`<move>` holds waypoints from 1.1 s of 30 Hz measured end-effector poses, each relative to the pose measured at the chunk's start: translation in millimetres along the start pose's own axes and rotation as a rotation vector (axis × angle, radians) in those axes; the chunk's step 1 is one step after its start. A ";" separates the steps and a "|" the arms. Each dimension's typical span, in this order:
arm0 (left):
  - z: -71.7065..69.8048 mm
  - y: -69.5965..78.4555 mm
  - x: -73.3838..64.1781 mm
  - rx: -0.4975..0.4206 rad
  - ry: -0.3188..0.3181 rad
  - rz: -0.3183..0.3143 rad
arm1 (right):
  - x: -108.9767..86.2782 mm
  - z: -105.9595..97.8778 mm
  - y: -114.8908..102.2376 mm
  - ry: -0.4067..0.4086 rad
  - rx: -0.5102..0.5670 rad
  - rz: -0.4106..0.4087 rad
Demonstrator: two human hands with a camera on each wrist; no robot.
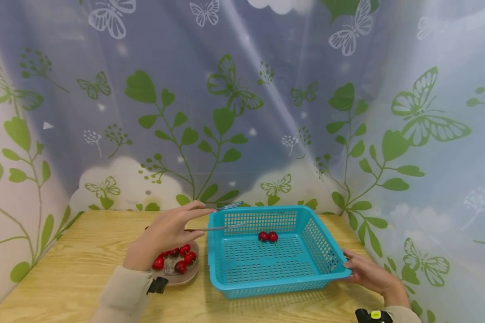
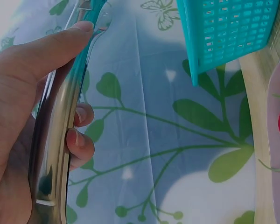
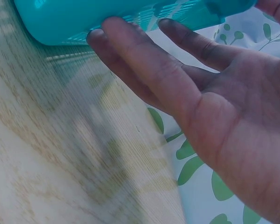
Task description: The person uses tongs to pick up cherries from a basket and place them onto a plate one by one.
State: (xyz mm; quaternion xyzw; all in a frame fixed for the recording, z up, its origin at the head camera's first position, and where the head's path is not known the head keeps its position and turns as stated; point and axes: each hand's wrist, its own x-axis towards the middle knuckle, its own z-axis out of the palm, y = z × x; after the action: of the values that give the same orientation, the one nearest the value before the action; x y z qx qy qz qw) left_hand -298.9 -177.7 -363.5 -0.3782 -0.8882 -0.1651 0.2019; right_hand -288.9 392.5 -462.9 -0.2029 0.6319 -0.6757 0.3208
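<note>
My left hand (image 1: 165,231) grips a pair of metal tongs (image 2: 53,135), thumb on one side and curled fingers on the other. In the head view the tips of the tongs stand apart over the left rim of a blue plastic basket (image 1: 275,287). Two red cherries (image 1: 273,237) with stems lie side by side on the basket floor. At the basket's right corner my right hand (image 1: 368,271) holds the rim, with fingers (image 3: 144,65) against its outside. A pinkish plate (image 1: 183,279) with several cherries (image 1: 180,267) sits beneath my left wrist, partly hidden by it.
A light wooden table (image 1: 85,255) carries the plate and the basket. Behind it and along the right hangs a blue-grey curtain (image 1: 266,148) printed with green leaves and butterflies. The basket's left wall stands close to the plate.
</note>
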 end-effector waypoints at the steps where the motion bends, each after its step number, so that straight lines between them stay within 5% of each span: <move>1: 0.3 0.5 1.4 0.002 -0.001 0.006 | -0.2 0.3 -0.4 -0.007 0.006 -0.003; 33: 20.6 19.9 51.8 -0.058 -0.125 0.058 | -0.2 0.2 1.5 -0.001 -0.004 -0.036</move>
State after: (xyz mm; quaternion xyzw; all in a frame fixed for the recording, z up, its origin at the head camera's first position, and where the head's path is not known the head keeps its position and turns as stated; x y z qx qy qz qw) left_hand -321.9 -124.0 -353.4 -0.4191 -0.8826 -0.1609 0.1395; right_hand -288.3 392.5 -464.4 -0.2151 0.6293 -0.6801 0.3085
